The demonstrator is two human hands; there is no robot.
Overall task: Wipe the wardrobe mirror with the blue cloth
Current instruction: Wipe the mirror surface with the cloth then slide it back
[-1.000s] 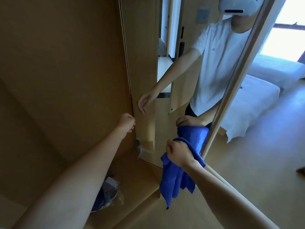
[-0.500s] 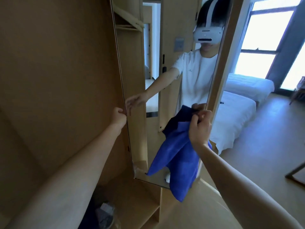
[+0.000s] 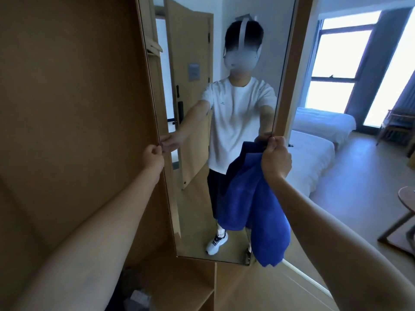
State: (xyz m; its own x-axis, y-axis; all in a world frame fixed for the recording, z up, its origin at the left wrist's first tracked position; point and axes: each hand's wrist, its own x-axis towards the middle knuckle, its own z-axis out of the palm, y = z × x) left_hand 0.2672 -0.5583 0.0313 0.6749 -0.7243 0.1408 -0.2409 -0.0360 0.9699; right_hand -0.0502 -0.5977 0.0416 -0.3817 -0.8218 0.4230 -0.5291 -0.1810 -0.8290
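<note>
Right hand (image 3: 275, 159) clutching blue cloth (image 3: 253, 205), mirror (image 3: 224, 63)

Plain royal-blue cloth (image 3: 253, 205), no pattern; darker navy where it shows in the tall wardrobe mirror (image 3: 247, 52). Tan wood-grain wardrobe panel (image 3: 74, 108), same tan on the lower shelf board (image 3: 179, 286). Reflected person: plain white T-shirt (image 3: 238, 113) with a tiny dark chest mark, black shorts (image 3: 214, 187), white sneaker (image 3: 216, 242) with black laces. White bedding on the bed (image 3: 314, 158). Pale beige floor (image 3: 350, 176). Dark grey window frames (image 3: 332, 78).
</note>
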